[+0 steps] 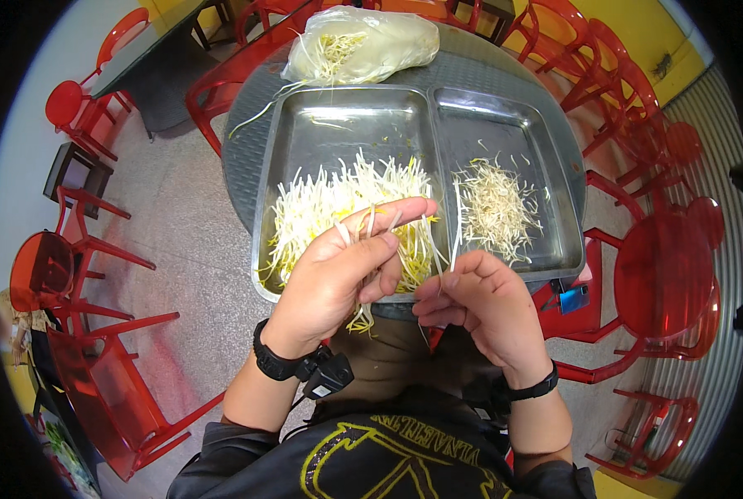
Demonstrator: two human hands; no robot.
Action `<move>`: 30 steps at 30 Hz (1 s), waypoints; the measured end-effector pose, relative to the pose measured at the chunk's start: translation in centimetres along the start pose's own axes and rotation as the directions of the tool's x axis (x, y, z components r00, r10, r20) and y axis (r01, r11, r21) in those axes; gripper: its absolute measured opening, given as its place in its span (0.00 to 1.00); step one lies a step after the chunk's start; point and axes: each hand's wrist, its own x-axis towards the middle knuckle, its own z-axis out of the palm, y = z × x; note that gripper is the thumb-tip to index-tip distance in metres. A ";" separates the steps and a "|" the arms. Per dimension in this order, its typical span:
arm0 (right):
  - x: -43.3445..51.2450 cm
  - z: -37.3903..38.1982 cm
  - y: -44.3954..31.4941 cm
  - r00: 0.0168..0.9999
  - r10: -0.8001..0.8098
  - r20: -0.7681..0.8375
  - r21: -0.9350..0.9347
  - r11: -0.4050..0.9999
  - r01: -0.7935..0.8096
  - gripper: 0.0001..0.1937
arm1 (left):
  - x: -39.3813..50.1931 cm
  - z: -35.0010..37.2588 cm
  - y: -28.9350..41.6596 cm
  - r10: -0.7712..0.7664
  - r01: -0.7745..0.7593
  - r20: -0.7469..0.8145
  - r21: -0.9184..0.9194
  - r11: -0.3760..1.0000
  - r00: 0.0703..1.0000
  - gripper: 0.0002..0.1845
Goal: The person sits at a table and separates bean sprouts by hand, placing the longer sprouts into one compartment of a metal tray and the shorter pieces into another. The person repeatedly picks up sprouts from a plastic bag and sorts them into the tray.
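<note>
My left hand (pixel 340 268) holds several bean sprouts, their stems threaded between the fingers and hanging below the palm. It hovers over the left metal tray (pixel 346 118), where a thick pile of white bean sprouts (pixel 321 199) with yellow heads lies. Close by on the right, my right hand (pixel 483 299) pinches thin sprout strands between thumb and forefinger, near the trays' front edge. The right metal tray (pixel 561 249) contains a heap of thin, brownish sprout roots (pixel 496 206). Beyond the trays lies a plastic bag (pixel 402 47) of more sprouts.
Both trays rest on a round dark woven-pattern table (pixel 246 168). Red transparent chairs (pixel 664 274) stand on the right, and another red chair (pixel 103 399) is at the left. A blue phone (pixel 574 299) sits low on the right. A dark table (pixel 159 68) stands at the back left.
</note>
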 end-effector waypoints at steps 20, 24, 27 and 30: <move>-0.2 -0.7 0.2 0.977 -0.207 -0.047 -0.266 0.945 0.188 0.06 | -0.1 -0.2 0.4 -0.084 0.080 0.028 0.110 0.991 0.996 0.23; 0.0 -1.1 0.0 0.892 -0.422 -0.159 -0.604 0.757 0.251 0.05 | -0.7 0.8 -0.5 0.262 -0.217 -0.049 0.425 0.879 0.964 0.23; -0.3 -1.1 -0.9 0.824 -0.566 -0.002 -0.848 0.438 0.299 0.05 | -1.0 1.1 -0.6 0.403 -0.385 0.172 0.749 0.539 0.899 0.24; -1.1 -0.7 -1.8 0.799 -0.580 0.160 -0.887 0.270 0.374 0.05 | -1.3 1.8 -0.9 0.249 -0.351 0.258 0.799 0.489 0.934 0.24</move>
